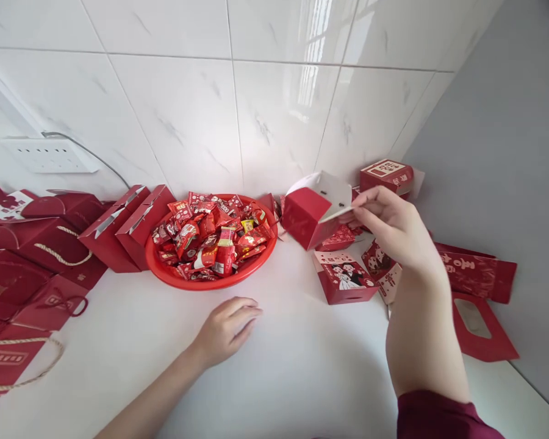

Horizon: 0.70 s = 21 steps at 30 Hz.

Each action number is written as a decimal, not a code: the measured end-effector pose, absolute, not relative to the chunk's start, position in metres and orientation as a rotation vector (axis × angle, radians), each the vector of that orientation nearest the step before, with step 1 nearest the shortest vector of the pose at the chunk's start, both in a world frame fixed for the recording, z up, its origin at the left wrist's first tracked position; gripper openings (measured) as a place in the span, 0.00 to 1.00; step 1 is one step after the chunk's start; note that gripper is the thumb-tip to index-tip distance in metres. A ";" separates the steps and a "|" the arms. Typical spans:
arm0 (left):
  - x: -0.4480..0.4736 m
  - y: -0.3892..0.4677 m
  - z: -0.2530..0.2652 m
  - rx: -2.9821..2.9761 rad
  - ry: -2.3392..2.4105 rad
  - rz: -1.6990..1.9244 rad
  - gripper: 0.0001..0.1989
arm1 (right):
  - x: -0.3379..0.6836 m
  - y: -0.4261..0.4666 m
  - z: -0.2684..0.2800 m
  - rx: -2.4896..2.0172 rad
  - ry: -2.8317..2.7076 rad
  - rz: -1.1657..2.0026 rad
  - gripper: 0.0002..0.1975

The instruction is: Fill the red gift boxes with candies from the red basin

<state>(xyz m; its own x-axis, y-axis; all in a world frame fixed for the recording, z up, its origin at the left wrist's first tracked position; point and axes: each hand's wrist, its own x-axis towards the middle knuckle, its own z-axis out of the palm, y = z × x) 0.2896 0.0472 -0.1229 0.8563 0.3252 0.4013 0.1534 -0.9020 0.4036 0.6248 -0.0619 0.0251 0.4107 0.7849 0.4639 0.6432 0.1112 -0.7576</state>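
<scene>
My right hand (pixel 387 228) pinches a flap of an open red paper gift box (pixel 304 213) with a white inside. The box hangs tilted above the table, right of the red basin. My left hand (pixel 231 329) holds nothing and rests near the white tabletop in front of the basin, fingers loosely stretched out. Wrapped sweets (pixel 205 244), mostly red, fill the round red basin (pixel 210 283). Just below the held box sits a closed box with a printed couple (pixel 348 277).
Red gift bags with rope handles (pixel 68 247) crowd the left side. More red boxes (pixel 387 174) and flat red cartons (pixel 480 326) lie at the right by a grey panel (pixel 498 152). A power strip (pixel 48 155) is on the tiled wall (pixel 174 103).
</scene>
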 end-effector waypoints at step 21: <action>0.279 -0.001 -0.092 2.162 0.896 0.969 0.09 | 0.516 -0.088 -0.049 -1.964 -2.146 0.332 0.09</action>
